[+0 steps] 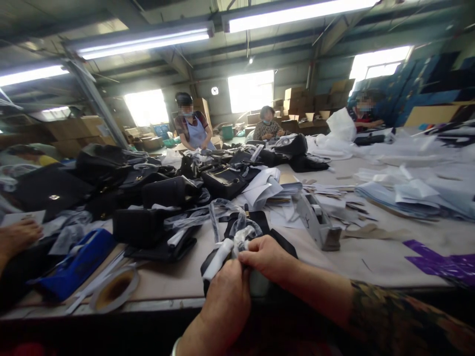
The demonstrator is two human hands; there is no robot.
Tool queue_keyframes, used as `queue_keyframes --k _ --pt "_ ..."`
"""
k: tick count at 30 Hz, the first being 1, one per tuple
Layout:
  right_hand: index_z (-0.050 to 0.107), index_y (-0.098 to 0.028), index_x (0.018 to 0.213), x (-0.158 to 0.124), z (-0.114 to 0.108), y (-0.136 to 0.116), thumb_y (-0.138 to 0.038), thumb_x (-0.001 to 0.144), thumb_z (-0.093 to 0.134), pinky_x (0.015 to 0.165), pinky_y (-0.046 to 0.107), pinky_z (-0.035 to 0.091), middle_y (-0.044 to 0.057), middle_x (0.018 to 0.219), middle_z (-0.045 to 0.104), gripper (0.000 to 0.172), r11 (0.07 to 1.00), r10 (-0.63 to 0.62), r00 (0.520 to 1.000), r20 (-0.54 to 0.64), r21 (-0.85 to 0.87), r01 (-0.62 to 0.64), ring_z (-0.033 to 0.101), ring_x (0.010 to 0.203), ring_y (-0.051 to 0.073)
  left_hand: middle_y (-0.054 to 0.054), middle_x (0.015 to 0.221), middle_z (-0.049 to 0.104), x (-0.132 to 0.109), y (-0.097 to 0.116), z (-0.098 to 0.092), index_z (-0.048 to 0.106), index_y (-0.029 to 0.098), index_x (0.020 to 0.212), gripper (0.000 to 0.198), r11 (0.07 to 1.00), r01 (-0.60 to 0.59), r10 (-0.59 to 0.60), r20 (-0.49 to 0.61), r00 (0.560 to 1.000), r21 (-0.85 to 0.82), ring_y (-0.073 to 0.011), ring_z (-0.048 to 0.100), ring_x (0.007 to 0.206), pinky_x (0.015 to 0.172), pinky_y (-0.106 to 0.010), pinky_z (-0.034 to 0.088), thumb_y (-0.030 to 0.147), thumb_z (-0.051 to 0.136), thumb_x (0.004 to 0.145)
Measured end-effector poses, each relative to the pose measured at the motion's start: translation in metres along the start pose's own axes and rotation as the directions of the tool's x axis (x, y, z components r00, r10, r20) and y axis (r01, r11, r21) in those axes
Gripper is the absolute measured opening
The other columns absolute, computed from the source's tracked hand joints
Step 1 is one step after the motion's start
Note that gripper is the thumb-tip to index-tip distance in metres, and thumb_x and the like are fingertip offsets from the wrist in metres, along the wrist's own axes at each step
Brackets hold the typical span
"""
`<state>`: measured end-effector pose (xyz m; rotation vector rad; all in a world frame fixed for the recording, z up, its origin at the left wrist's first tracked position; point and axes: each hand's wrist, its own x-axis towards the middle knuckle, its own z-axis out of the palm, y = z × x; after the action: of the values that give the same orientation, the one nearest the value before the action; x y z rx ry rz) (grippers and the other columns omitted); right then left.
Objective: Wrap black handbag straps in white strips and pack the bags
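My left hand [226, 296] and my right hand [265, 257] meet at the table's near edge, both closed on a black bag [274, 237] whose strap or handle is wound in white and clear wrapping [222, 252]. The left fingers curl around the white wrapped part. The right fingers pinch the wrapping just above it. The bag lies flat under both hands, partly hidden by them.
A blue tape dispenser [76, 267] and a tape roll [113, 289] lie at the near left, beside another person's hand [17, 237]. A grey tape dispenser [319, 220] stands right of centre. Black bags [163, 198] pile up behind; papers [408, 193] cover the right. Three people work at the far side.
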<state>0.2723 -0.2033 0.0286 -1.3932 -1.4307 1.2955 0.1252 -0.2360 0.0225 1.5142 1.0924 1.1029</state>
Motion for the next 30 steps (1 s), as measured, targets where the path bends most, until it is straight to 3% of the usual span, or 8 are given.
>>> queue_keyframes --k 3,6,11,16,20,24,27,30 --pt "0.037 -0.020 0.048 0.002 -0.011 -0.001 -0.029 0.069 0.065 0.047 0.024 0.019 -0.007 0.050 0.030 0.036 0.996 -0.083 0.997 0.001 -0.029 0.083 0.027 0.051 0.008 -0.004 0.067 0.058 0.013 0.002 -0.009 0.067 0.018 0.075 0.025 0.991 0.126 -0.131 0.160 0.978 0.037 -0.0187 0.052 0.065 0.061 -0.029 0.037 0.041 0.073 0.082" --pt "0.049 -0.018 0.055 0.006 -0.025 -0.002 -0.036 0.076 0.065 0.050 0.023 0.025 -0.006 0.054 0.037 0.033 0.985 -0.164 0.983 0.084 -0.038 0.168 0.032 0.055 0.009 0.005 0.060 0.040 0.033 0.000 -0.018 0.058 0.017 0.076 0.043 0.891 0.376 -0.294 0.306 0.906 -0.256 -0.0083 0.034 0.050 0.050 -0.023 0.029 0.057 0.073 0.079" --pt "0.051 -0.017 0.062 0.021 -0.033 0.011 -0.035 0.087 0.059 0.053 0.024 0.029 -0.005 0.058 0.041 0.032 0.896 -0.367 0.915 0.166 -0.203 0.395 0.037 0.056 0.009 0.011 0.057 0.030 0.058 -0.008 -0.008 0.049 0.017 0.072 0.058 0.767 0.466 -0.401 0.238 0.885 -0.440 -0.0025 0.021 0.047 0.044 -0.018 0.015 0.059 0.087 0.061" --pt "0.061 -0.016 0.076 0.028 -0.031 0.024 -0.025 0.093 0.053 0.062 0.027 0.038 0.004 0.072 0.062 0.021 0.563 -0.580 0.782 0.228 -0.581 0.587 0.053 0.065 0.014 0.011 0.055 0.033 0.067 -0.012 0.007 0.053 0.015 0.073 0.056 0.791 0.399 -0.380 0.138 0.915 -0.464 -0.0018 0.022 0.045 0.044 -0.019 0.013 0.056 0.089 0.058" --pt "0.068 -0.014 0.084 0.029 -0.047 0.019 -0.021 0.092 0.053 0.061 0.029 0.041 0.009 0.078 0.069 0.019 0.287 -0.553 0.709 0.438 -0.699 0.655 0.058 0.066 0.017 0.010 0.052 0.036 0.066 -0.017 0.002 0.056 0.013 0.069 0.055 0.806 0.420 -0.417 0.105 0.903 -0.417 -0.0016 0.022 0.044 0.044 -0.020 0.010 0.052 0.091 0.053" --pt "0.073 -0.017 0.103 0.057 -0.081 0.009 -0.018 0.090 0.057 0.073 0.026 0.047 0.007 0.094 0.072 0.021 0.378 -0.547 0.729 0.412 -0.656 0.654 0.066 0.082 0.018 0.002 0.055 0.052 0.065 -0.016 -0.011 0.062 0.010 0.073 0.052 0.834 0.460 -0.455 0.091 0.886 -0.304 -0.0026 0.029 0.044 0.043 -0.020 0.013 0.053 0.088 0.059" --pt "0.064 -0.024 0.130 0.093 -0.087 0.011 -0.017 0.082 0.066 0.085 0.027 0.049 0.008 0.126 0.066 0.049 0.414 -0.535 0.724 0.435 -0.613 0.674 0.066 0.101 0.020 -0.003 0.058 0.059 0.069 -0.008 -0.015 0.063 0.009 0.073 0.050 0.829 0.497 -0.478 0.135 0.868 -0.256 -0.0025 0.031 0.043 0.043 -0.020 0.014 0.051 0.088 0.060" --pt "0.074 -0.020 0.108 0.128 -0.074 0.021 -0.013 0.080 0.064 0.086 0.026 0.048 0.007 0.114 0.071 0.031 0.438 -0.445 0.702 0.556 -0.549 0.712 0.066 0.099 0.020 -0.005 0.059 0.061 0.077 0.003 -0.015 0.064 0.009 0.072 0.049 0.817 0.511 -0.484 0.163 0.860 -0.266 -0.0027 0.033 0.043 0.042 -0.019 0.014 0.049 0.089 0.060"
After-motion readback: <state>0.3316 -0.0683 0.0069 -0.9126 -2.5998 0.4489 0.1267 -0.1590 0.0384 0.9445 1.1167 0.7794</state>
